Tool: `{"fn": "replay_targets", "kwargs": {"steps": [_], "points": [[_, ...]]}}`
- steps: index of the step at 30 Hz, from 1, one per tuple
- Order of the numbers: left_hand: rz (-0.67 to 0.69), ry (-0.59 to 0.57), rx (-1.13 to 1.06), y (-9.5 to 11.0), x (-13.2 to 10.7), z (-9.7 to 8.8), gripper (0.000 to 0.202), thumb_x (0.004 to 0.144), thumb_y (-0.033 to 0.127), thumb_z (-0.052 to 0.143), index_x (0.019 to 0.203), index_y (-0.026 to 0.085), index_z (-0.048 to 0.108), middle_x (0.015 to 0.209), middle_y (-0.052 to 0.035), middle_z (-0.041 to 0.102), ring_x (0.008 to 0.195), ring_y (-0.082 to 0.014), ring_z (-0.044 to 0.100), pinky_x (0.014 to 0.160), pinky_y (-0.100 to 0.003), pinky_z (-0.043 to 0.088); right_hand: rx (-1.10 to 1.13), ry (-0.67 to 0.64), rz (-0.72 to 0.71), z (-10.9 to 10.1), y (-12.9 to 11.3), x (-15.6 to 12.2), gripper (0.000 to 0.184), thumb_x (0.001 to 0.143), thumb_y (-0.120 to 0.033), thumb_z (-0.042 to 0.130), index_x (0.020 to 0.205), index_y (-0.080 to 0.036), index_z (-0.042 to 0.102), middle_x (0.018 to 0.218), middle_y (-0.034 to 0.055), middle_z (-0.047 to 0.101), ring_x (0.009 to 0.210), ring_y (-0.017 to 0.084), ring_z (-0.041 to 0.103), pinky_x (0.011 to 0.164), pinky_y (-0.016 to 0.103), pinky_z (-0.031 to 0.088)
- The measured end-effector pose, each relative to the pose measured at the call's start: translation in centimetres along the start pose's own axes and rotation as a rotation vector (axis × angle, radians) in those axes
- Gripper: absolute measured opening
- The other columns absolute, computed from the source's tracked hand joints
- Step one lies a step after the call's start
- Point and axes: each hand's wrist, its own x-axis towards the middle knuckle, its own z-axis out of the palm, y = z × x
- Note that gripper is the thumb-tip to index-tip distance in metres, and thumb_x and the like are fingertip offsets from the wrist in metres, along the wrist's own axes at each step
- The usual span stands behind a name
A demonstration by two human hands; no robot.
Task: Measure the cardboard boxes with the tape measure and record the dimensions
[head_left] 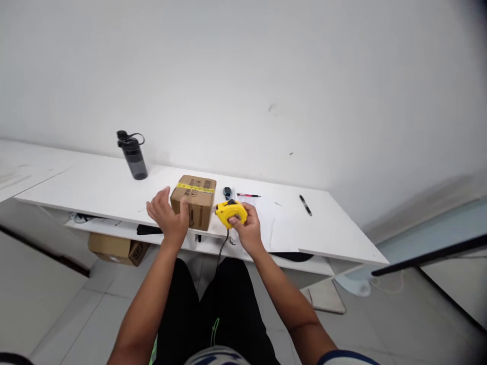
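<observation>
A yellow tape measure [233, 215] is gripped in my right hand [248, 227], its side facing me and a dark wrist strap hanging below it. It is just to the right of a small brown cardboard box [200, 213] with yellow tape across the top and printed marks. My left hand [169, 217] is at the box's left front corner with fingers and thumb apart, holding nothing. The thumb overlaps the box's front face; I cannot tell whether it touches.
On the white desk [335, 223] are a dark water bottle [134, 158], a wristwatch [227, 192], a red-and-black pen [248, 195], a black pen [305, 205] and white paper sheets [268, 218]. Below, another cardboard box [114, 248] sits near the floor.
</observation>
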Motion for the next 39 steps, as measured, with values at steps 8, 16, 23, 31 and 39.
{"fn": "replay_targets", "kwargs": {"steps": [8,16,23,31,39], "points": [[-0.363,-0.67,-0.583,6.1,-9.7,3.8,0.058,0.076,0.061,0.065,0.111,0.015,0.066,0.102,-0.0111,0.071,0.093,-0.0251,0.068,0.083,-0.036,0.056,-0.057,-0.232,-0.005,-4.4,1.1,-1.3,0.067,0.079,-0.074,0.056,0.124,-0.024,0.055,0.118,0.0074,0.064,0.107,0.021,0.062,0.093,0.035,0.051],[-0.217,-0.673,-0.264,1.8,-8.8,10.9,0.043,0.076,0.052,0.067,0.1,0.016,0.068,0.092,-0.0082,0.072,0.086,-0.0233,0.067,0.081,-0.037,0.053,-1.035,-0.271,0.234,-13.0,4.6,11.3,0.051,0.1,-0.036,0.036,0.148,-0.017,0.039,0.109,0.0113,0.07,0.099,0.023,0.066,0.09,0.036,0.048],[-0.235,-0.608,-0.199,-0.7,-9.4,12.7,0.04,0.082,0.051,0.062,0.104,0.017,0.064,0.096,-0.0085,0.071,0.089,-0.023,0.066,0.083,-0.037,0.051,-1.252,-0.28,0.254,-13.6,10.1,14.4,0.052,0.099,-0.023,0.035,0.15,-0.015,0.033,0.137,0.0222,0.051,0.111,0.027,0.062,0.092,0.038,0.046],[-0.091,-0.604,-0.266,0.4,-10.4,11.1,0.041,0.079,0.041,0.068,0.114,0.019,0.063,0.114,-0.0117,0.068,0.109,-0.0259,0.062,0.099,-0.042,0.046,-0.793,-0.36,0.258,-13.9,6.6,12.3,0.054,0.091,-0.036,0.054,0.142,-0.018,0.046,0.124,0.015,0.062,0.11,0.024,0.062,0.095,0.043,0.048],[0.149,-0.369,-0.368,7.7,-8.1,5.5,0.056,0.084,0.062,0.058,0.122,0.022,0.059,0.132,-0.0143,0.058,0.132,-0.0294,0.044,0.115,-0.05,0.029,0.06,-0.854,0.15,-7.6,-3.8,5.1,0.07,0.078,-0.04,0.076,0.14,-0.033,0.045,0.135,0.0067,0.053,0.111,0.018,0.059,0.093,0.037,0.053]]}}
